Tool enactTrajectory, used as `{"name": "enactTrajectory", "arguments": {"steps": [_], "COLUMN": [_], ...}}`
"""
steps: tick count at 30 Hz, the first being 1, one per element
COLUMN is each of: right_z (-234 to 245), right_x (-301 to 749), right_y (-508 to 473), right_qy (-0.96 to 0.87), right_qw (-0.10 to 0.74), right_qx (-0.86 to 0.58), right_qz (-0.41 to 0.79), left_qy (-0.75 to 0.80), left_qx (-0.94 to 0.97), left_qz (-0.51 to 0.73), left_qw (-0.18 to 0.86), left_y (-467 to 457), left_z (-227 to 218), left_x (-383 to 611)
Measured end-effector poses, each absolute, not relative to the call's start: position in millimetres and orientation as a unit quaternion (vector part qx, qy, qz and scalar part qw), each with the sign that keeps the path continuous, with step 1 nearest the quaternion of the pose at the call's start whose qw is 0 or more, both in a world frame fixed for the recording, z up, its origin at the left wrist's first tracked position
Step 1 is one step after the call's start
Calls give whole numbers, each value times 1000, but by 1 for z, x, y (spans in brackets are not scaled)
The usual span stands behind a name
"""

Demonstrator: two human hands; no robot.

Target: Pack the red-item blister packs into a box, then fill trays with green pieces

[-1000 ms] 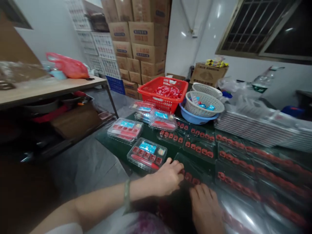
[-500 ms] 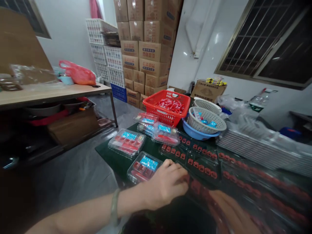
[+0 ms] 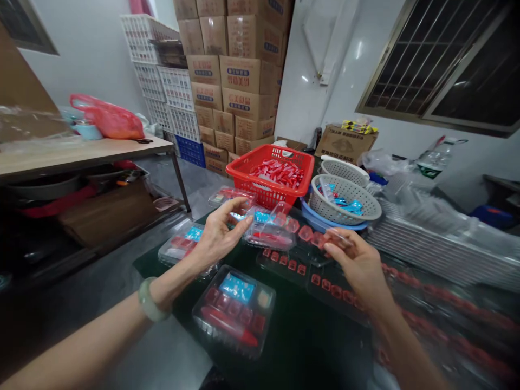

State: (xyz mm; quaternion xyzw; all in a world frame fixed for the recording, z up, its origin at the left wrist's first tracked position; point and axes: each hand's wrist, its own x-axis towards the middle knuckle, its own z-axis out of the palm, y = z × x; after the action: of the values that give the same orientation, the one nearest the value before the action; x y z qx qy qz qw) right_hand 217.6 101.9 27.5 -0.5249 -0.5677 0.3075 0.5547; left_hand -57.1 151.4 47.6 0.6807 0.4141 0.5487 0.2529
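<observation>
My right hand (image 3: 357, 260) has its thumb and fingers closed on the end of a clear plastic tray (image 3: 306, 233) holding a row of red pieces, raised and tilted above the table. My left hand (image 3: 221, 233) is over the packed boxes at the left, thumb and fingers apart, with nothing plainly in its grasp. Close to its fingertips lies a clear box with a red stick (image 3: 270, 238). Nearer me sits another clear box (image 3: 235, 311) with a blue packet, red pieces, a red stick and a pale round piece. A further packed box (image 3: 182, 244) is partly behind my left wrist.
Behind the boxes stands a red basket (image 3: 270, 187) of red wrapped sticks. Grey colanders (image 3: 345, 200) with blue packets rest in a blue basin (image 3: 320, 219). Rows of clear trays (image 3: 337, 292) cover the right of the green table (image 3: 309, 341), near stacked clear plastic (image 3: 430, 244).
Both hands have moved up and away from me. My right hand now holds a tray up, and my left hand has left the near packed box, now fully in view. The camera view has shifted.
</observation>
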Motion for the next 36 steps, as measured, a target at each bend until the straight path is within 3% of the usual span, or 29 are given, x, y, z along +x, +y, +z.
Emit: {"name": "enactTrajectory", "arguments": {"steps": [6, 12, 16, 19, 22, 25, 28, 31, 33, 36], "right_z": [19, -1, -4, 2, 9, 12, 7, 4, 7, 16], "right_x": [213, 210, 205, 192, 169, 140, 111, 89, 78, 75], "right_y": [156, 204, 217, 210, 190, 165, 142, 122, 112, 98], "right_qy": [-530, -501, -488, -429, -364, -437, -616, -731, -759, -784], "right_qw": [509, 447, 451, 522, 637, 677, 616, 519, 472, 431], "right_qx": [-455, -430, -404, -399, -434, -495, -483, -437, -430, -433], "right_qz": [503, 603, 629, 620, 522, 324, 89, -74, -126, -111], "left_qy": [433, 476, 485, 429, 392, 425, 398, 354, 351, 357], "left_qx": [664, 625, 583, 489, 381, 348, 340, 308, 307, 367], "left_qz": [498, 467, 482, 554, 612, 587, 553, 571, 593, 586], "left_qw": [352, 406, 439, 520, 572, 595, 649, 674, 656, 628], "left_y": [178, 191, 196, 195, 180, 159, 146, 143, 144, 148], "left_z": [50, 42, 41, 44, 44, 40, 39, 41, 40, 35], "left_x": [-44, -33, -37, -39, -34, -23, -15, -15, -21, -37]}}
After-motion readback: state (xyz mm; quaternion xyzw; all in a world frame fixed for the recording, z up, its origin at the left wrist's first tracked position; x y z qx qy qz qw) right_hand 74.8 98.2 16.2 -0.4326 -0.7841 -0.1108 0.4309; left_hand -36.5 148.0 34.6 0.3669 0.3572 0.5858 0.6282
